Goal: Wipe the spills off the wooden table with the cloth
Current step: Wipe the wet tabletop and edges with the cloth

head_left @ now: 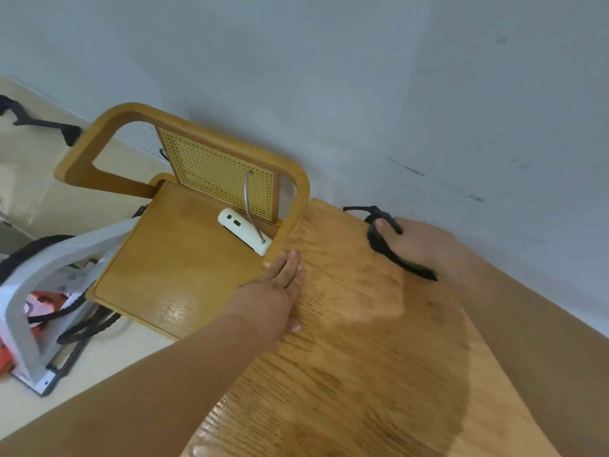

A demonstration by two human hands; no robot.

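The dark cloth (pixel 379 245) sits at the far right corner of the wooden table (pixel 346 374), close to the wall (pixel 395 94). It is bunched under your right hand (pixel 418 245), which grips it with curled fingers and presses it onto the wood. One strip of the fabric trails off toward the far edge, and a greenish end pokes out from under your wrist. Your left hand (pixel 273 291) lies flat on the table's left edge, well apart from the right, fingers straight and together, palm down, holding nothing. A darker rounded patch spreads across the middle of the tabletop toward the near edge; you cannot tell whether it is shadow or dampness. Just beyond your left fingertips, a wooden chair (pixel 184 258) with a woven cane back stands pushed up against the table's left edge. On its seat, by the backrest, lies a white power bank (pixel 244 230) with a grey cable (pixel 249 206) arching up from it. Farther left on the floor is a white frame (pixel 43 275) among tangled black cords (pixel 89 324) and some orange items too blurred to identify.
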